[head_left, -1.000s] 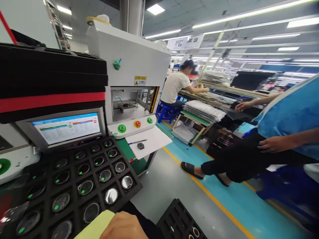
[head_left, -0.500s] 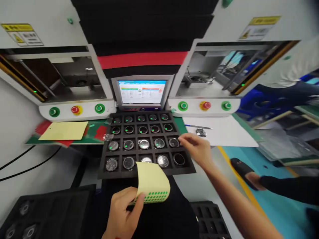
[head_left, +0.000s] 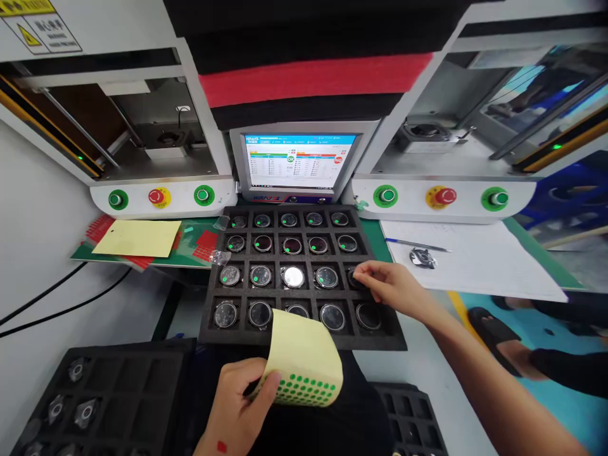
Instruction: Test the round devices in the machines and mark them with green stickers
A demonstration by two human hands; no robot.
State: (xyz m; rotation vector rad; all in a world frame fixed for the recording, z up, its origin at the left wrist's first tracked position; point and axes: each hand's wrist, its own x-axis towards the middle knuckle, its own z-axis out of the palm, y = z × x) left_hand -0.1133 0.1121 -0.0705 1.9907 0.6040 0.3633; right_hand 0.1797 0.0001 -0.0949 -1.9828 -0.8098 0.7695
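My left hand (head_left: pixel 244 399) is closed on a curled yellow sheet of green dot stickers (head_left: pixel 304 354), thumb on top, in front of the tray's near edge. A black foam tray (head_left: pixel 304 339) holds rows of round watch cases (head_left: pixel 326 277), each in its own compartment. Green dots mark the cases of the two far rows and several in the third row; I see none on the nearest row. My right hand (head_left: pixel 389 285) pinches its fingertips over the rightmost watch case (head_left: pixel 356 277) of the third row, partly covering it. Whatever lies between those fingertips is hidden.
Behind the tray stands a monitor (head_left: pixel 299 161), between two machines with green and red buttons (head_left: pixel 445 196). Right of the tray lie white paper (head_left: pixel 484 259), a pen (head_left: pixel 418 245) and a small dark part (head_left: pixel 422 258). Another foam tray (head_left: pixel 123 405) sits lower left. A person's foot (head_left: pixel 494 339) shows at right.
My right hand has moved from the tray's right side onto the third-row rightmost watch case, its fingertips now over it. The sticker sheet stays in my left hand. The view has shifted closer.
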